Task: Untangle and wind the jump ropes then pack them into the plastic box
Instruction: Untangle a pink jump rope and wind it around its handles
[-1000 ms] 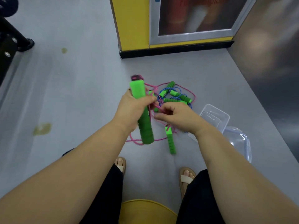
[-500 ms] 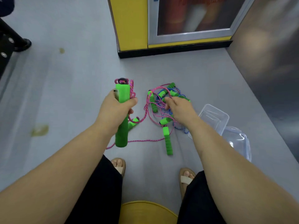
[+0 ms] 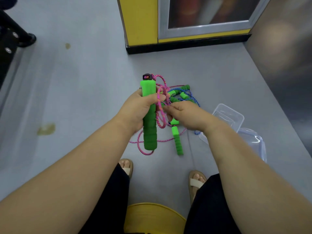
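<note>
Foam handle [image 3: 149,125] at frame centre is gripped upright by left hand [image 3: 136,110]; pink cord [image 3: 160,105] is pinched by right hand [image 3: 187,115]. Cord is judged light, limp, snag-prone; firmest hold is offered by handles. Tangle [image 3: 184,95] lies behind hands, plastic box [image 3: 228,115] at right.

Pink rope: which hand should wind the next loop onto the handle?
Right. The left hand grips the green handle, so it's occupied; the right hand pinches the pink rope beside it.

No readable text coming through.
The silver-framed glass panel [image 3: 209,12] is showing only blurred colours, no legible lettering.
</note>
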### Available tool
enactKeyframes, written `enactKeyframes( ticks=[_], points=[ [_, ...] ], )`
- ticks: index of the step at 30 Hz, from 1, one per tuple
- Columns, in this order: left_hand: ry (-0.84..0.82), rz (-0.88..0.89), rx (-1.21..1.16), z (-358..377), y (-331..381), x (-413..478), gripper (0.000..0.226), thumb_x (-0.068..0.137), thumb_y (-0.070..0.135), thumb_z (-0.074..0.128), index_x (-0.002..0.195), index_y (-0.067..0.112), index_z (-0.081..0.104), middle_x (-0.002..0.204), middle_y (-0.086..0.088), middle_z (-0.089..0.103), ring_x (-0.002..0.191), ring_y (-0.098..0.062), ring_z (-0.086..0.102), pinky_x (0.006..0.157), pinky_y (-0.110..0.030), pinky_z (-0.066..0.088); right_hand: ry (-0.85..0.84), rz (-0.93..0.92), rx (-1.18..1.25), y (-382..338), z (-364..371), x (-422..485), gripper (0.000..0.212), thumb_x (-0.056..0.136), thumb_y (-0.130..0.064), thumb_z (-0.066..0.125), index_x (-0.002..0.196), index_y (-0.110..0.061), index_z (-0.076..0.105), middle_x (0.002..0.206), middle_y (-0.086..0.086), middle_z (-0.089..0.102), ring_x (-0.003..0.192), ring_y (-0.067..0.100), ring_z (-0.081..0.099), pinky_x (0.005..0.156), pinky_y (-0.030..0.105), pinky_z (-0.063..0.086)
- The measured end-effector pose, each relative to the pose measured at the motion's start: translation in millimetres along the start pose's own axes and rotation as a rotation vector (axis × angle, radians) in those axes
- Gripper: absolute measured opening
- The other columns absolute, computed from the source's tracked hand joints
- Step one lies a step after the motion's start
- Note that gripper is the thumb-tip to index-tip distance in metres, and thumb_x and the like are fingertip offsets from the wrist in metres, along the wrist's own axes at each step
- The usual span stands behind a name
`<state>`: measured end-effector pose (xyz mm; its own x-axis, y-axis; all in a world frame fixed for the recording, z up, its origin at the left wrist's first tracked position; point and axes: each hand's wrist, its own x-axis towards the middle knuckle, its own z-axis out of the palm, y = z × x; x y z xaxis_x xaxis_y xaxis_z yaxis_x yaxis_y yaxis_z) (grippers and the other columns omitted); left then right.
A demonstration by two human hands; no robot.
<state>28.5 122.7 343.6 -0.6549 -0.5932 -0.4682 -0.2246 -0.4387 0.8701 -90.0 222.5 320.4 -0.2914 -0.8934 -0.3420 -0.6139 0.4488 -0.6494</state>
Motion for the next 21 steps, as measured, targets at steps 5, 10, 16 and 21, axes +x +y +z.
enactKeyframes(
  ticks=[5,10,16,21],
  points=[
    [0.084,0.146,0.071,3.2,4.3,-2.5,0.014,0.084,0.003,0.063,0.078,0.013,0.055,0.056,0.005,0.059,0.053,-0.012,0.053,0.056,-0.027,0.047,-0.04,-0.001,0.185,4.6,6.2,0.6,0.032,0.094,-0.044,0.044,0.07,-0.03,0.057,0.07,-0.006,0.053,0.064,0.008,0.047,0.064,0.025,0.039],
    [0.151,0.209,-0.097,-17.3,31.6,-6.1,0.017,0.085,-0.002,0.057,0.079,0.011,0.05,0.048,0.004,0.055,0.049,-0.016,0.057,0.07,-0.039,0.054,-0.087,0.208,0.016,56.3,19.2,16.3,0.034,0.096,-0.039,0.044,0.089,-0.01,0.059,0.089,0.006,0.059,0.082,0.019,0.051,0.071,0.03,0.038],
    [0.327,0.237,0.141,-57.5,30.6,0.3,0.017,0.082,-0.003,0.058,0.09,0.009,0.05,0.071,-0.006,0.058,0.041,-0.012,0.053,0.051,-0.026,0.046,0.235,0.186,0.051,47.2,17.4,30.3,0.034,0.099,-0.03,0.039,0.075,-0.014,0.057,0.069,0.001,0.054,0.078,0.023,0.054,0.065,0.029,0.032],
    [0.161,0.17,0.045,-42.0,7.5,4.3,0.021,0.08,0.001,0.068,0.091,0.013,0.054,0.089,-0.011,0.061,0.048,-0.011,0.053,0.052,-0.025,0.044,0.314,-0.122,0.105,-9.5,6.5,14.5,0.032,0.098,-0.032,0.041,0.069,-0.024,0.053,0.063,-0.003,0.051,0.06,0.006,0.045,0.06,0.016,0.033]
  ],
)
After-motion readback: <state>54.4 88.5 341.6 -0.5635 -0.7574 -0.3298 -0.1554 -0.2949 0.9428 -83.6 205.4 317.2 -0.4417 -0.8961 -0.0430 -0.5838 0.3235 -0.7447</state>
